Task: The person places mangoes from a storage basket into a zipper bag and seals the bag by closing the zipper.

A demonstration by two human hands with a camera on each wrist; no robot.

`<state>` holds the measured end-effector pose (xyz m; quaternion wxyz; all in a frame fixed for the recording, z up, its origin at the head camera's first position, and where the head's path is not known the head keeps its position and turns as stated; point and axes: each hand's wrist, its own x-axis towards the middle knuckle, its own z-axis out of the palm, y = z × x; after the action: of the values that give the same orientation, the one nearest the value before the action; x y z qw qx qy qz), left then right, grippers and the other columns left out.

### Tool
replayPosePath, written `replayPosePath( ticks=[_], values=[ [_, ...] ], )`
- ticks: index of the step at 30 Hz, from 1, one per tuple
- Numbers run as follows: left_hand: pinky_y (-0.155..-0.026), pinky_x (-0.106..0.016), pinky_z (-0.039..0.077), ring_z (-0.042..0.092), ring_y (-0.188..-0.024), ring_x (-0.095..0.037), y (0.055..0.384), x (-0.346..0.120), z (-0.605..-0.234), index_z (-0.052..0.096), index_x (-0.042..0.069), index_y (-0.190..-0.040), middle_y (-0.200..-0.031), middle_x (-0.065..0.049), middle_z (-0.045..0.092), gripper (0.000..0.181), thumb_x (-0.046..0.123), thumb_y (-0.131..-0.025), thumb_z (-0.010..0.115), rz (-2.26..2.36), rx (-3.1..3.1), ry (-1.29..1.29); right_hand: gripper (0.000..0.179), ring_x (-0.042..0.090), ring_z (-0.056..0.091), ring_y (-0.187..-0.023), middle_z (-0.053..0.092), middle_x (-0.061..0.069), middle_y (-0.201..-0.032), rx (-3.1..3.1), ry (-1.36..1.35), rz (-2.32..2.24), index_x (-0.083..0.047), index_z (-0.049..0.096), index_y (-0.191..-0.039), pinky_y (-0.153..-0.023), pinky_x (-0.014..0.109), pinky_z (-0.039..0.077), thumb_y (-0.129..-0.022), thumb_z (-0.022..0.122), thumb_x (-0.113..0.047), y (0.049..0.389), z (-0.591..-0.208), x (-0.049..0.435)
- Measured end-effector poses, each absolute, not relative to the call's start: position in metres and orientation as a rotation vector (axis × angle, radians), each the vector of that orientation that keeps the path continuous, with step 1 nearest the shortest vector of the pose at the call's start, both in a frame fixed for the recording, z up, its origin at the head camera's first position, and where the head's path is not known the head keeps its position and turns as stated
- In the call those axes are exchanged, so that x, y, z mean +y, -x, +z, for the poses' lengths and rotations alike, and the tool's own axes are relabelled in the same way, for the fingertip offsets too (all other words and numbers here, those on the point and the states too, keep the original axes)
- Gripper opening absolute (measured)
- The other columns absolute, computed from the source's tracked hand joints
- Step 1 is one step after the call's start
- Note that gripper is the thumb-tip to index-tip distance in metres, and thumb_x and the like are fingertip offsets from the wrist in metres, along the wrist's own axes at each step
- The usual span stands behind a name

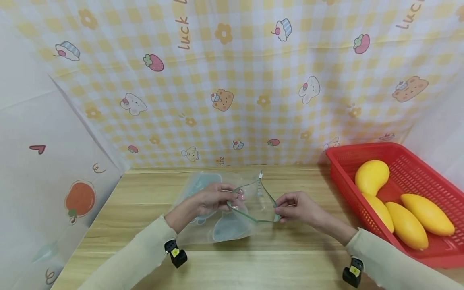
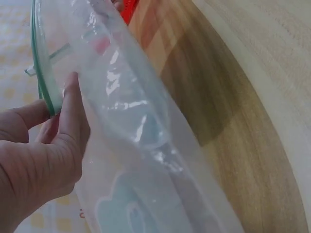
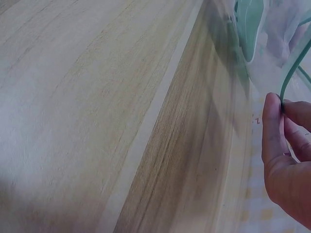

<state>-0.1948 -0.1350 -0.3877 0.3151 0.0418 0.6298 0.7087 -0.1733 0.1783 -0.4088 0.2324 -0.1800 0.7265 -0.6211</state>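
A clear zip bag with pale blue printed shapes lies across the middle of the wooden table, its mouth spread into a wide gap edged by a green zip strip. My left hand pinches one side of that mouth between thumb and fingers; the left wrist view shows the green edge running into its grip. On the opposite side, my right hand pinches the other edge with thumb and fingertips. A small white slider sits at the far corner of the mouth. Nothing shows inside the bag.
To the right stands a red plastic basket with several yellow mangoes in it. A checked cloth hangs behind the wooden table, and a white printed sheet lines the left side.
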Motion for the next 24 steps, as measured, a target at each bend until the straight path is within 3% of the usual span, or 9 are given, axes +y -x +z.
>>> replayPosePath(
  ticks=[6, 12, 15, 24],
  values=[
    [-0.076, -0.028, 0.061, 0.072, -0.081, -0.015, 0.195, -0.139, -0.387, 0.063, -0.011, -0.125, -0.102, -0.015, 0.073, 0.028, -0.002, -0.099, 0.064, 1.881, 1.631, -0.105, 0.019, 0.026, 0.07, -0.08, 0.065, 0.019, -0.093, 2.0, 0.488, -1.694, 0.013, 0.064, -0.108, -0.077, 0.043, 0.062, -0.095, 0.07, 0.001, 0.173, -0.406, 0.178],
    [-0.073, -0.026, 0.061, 0.073, -0.086, -0.018, 0.193, -0.143, -0.386, 0.066, -0.007, -0.122, -0.108, -0.019, 0.073, 0.027, 0.0, -0.096, 0.069, 1.903, 1.661, -0.039, 0.023, 0.027, 0.07, -0.081, 0.067, 0.026, -0.093, 1.997, 0.519, -1.677, 0.017, 0.062, -0.11, -0.078, 0.047, 0.062, -0.095, 0.07, 0.0, 0.172, -0.402, 0.182],
    [-0.078, -0.03, 0.061, 0.073, -0.094, -0.023, 0.193, -0.145, -0.384, 0.064, -0.007, -0.124, -0.114, -0.021, 0.071, 0.029, 0.0, -0.097, 0.068, 1.912, 1.66, -0.044, 0.026, 0.027, 0.07, -0.081, 0.066, 0.027, -0.094, 1.999, 0.51, -1.668, 0.018, 0.06, -0.112, -0.079, 0.048, 0.061, -0.096, 0.069, -0.001, 0.172, -0.399, 0.187],
    [-0.082, -0.032, 0.06, 0.072, -0.098, -0.024, 0.194, -0.153, -0.382, 0.061, -0.008, -0.129, -0.121, -0.021, 0.068, 0.032, 0.003, -0.1, 0.065, 1.915, 1.645, -0.053, 0.029, 0.047, 0.066, -0.097, 0.064, 0.026, -0.103, 2.058, 0.529, -1.562, 0.013, 0.061, -0.118, -0.082, 0.05, 0.06, -0.1, 0.066, -0.009, 0.175, -0.376, 0.208]
  ],
)
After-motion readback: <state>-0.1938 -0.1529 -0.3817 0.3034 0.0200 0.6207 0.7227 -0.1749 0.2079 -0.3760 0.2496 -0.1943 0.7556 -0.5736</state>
